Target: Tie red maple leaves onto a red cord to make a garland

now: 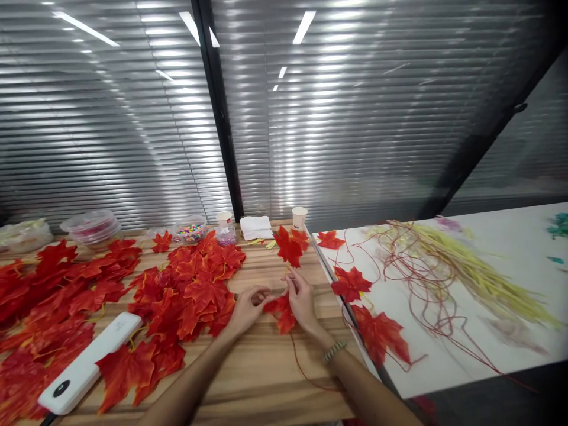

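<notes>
My right hand pinches the stem of a red artificial maple leaf, which stands up above the fingertips. Just left of it, my left hand has its thumb and fingers curled together; what they pinch is too small to make out. A second red maple leaf hangs between the hands, partly behind the right palm. Below that leaf a thin red cord trails down to the wooden table and passes toward my right forearm.
Heaps of red leaves cover the left side, with a white power strip-like device among them. Bead tubs, paper cups and white tissue line the back. Tangled red cord and yellow strands lie on the white table.
</notes>
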A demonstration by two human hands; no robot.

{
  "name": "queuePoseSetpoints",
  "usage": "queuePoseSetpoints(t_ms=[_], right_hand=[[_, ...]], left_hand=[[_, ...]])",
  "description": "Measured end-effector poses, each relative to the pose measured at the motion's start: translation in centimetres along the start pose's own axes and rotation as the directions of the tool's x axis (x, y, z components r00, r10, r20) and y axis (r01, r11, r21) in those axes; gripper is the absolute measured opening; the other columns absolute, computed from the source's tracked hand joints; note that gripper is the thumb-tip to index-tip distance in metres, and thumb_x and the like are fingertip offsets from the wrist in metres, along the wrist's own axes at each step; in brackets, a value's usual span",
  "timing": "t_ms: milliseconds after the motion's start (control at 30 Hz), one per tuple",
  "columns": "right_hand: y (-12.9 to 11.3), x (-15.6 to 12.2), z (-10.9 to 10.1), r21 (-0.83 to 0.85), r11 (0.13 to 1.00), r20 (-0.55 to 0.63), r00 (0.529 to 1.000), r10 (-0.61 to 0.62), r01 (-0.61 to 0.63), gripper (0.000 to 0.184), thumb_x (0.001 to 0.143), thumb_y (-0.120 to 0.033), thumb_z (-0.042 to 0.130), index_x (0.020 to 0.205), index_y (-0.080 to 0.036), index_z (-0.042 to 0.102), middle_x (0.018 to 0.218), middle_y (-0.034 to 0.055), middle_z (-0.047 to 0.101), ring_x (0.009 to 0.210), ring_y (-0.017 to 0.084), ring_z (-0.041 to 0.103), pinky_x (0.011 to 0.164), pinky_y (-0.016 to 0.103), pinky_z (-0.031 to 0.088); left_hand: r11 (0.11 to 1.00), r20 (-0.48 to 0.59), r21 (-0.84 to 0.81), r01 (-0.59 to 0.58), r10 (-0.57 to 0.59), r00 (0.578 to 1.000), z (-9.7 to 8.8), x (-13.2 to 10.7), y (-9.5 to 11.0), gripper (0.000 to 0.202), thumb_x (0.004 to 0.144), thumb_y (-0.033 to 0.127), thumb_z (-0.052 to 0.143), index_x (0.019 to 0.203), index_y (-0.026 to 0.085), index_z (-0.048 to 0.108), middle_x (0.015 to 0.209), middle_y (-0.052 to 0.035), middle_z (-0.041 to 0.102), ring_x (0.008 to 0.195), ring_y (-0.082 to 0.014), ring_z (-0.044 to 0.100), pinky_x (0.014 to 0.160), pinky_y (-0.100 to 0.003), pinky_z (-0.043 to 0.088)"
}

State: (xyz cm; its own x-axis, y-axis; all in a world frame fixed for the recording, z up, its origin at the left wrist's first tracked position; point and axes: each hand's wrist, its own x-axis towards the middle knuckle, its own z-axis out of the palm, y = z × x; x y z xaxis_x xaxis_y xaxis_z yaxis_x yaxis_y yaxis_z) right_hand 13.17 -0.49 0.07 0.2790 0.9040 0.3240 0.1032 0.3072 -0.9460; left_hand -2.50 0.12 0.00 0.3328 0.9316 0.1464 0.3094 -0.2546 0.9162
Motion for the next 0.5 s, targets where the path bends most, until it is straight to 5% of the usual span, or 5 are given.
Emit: queuePoseSetpoints(t_ms=[100, 200, 500], right_hand=[[0.3, 0.2, 0.0, 0.046, 0.998, 0.003, 0.999, 0.037, -0.037, 0.038, 0.081, -0.032, 0.046, 0.113, -0.013, 0.053, 0.084, 0.0076, 0.063, 0.048, 0.010, 0.051, 0.050, 0.024, 0.044], [0.3, 1.0, -0.7, 0.118, 0.988, -0.042, 0.994, 0.102, -0.096, 0.039, 0.078, -0.033, 0.048, 0.110, -0.011, 0.053, 0.082, 0.0081, 0.063, 0.047, 0.011, 0.051, 0.049, 0.025, 0.044], [1.1, 2.0, -1.5, 0.207, 0.970, -0.172, 0.971, 0.165, -0.128, 0.035, 0.076, -0.034, 0.052, 0.104, -0.013, 0.054, 0.080, 0.0074, 0.063, 0.051, 0.012, 0.051, 0.051, 0.026, 0.044]], left_hand=[[0.919, 0.012, 0.327, -0.222, 0.231, 0.973, -0.2, -0.1, 0.0, 0.034, 0.072, 0.031, 0.060, 0.103, 0.018, 0.058, 0.102, -0.0107, 0.057, 0.096, -0.0232, 0.054, 0.085, -0.037, 0.043], [0.801, 0.148, 0.493, -0.338, 0.306, 0.941, -0.2, -0.2, -0.1, 0.042, 0.074, 0.032, 0.058, 0.115, 0.021, 0.052, 0.119, -0.0113, 0.049, 0.112, -0.0255, 0.043, 0.094, -0.042, 0.036], [0.790, 0.161, 0.481, -0.381, 0.347, 0.924, -0.6, 0.1, -1.1, 0.021, 0.085, 0.025, 0.043, 0.090, 0.020, 0.063, 0.091, -0.0064, 0.061, 0.089, -0.0170, 0.054, 0.079, -0.031, 0.045]])
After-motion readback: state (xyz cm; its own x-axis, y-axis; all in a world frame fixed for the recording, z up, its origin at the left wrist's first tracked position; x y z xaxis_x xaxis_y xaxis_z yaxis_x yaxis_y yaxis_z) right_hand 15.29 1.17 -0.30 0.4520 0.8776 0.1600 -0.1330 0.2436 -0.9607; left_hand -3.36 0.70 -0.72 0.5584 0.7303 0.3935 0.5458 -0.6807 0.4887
